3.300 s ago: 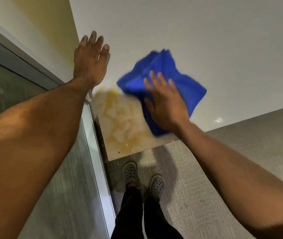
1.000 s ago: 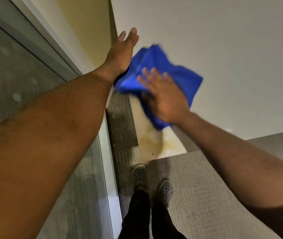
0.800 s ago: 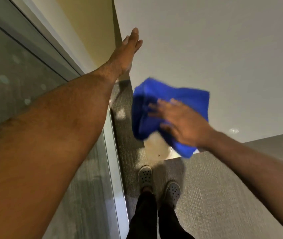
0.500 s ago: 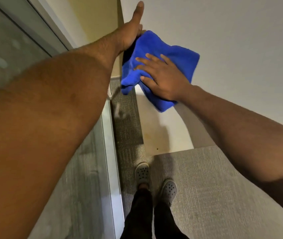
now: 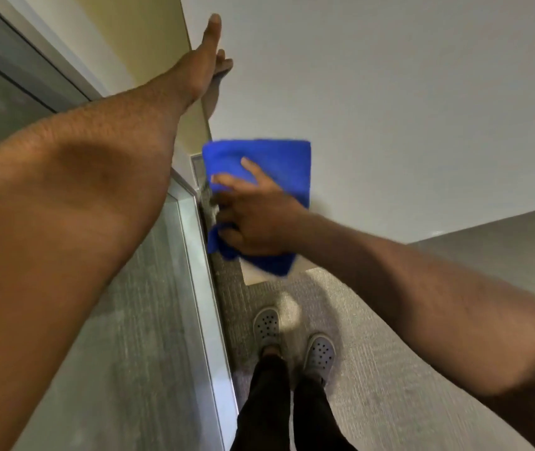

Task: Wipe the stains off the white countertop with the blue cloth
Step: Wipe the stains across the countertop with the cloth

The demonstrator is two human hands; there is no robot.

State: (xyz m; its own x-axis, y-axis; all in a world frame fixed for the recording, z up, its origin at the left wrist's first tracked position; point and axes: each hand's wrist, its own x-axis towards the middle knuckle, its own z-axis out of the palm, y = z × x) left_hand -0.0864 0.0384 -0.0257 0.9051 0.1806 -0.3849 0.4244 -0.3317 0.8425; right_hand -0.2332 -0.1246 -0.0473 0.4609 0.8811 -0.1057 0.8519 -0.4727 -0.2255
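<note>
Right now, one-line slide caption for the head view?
Right hand presses blue cloth on near corner of white countertop; left hand rests farther along its edge.

cloth (image 5: 292,164) – fuzzy blue fabric | countertop (image 5: 389,109) – smooth, matt white

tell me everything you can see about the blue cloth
The blue cloth is a bright, soft, fuzzy-looking rag, slightly blurred. It lies mostly flat on the white countertop at its near left corner. Its far edge looks straight, while the near part is crumpled, and a fold seems to bulge past the counter's left edge. The right hand presses on it with spread fingers and covers much of its middle. Nothing else touches it.
</note>
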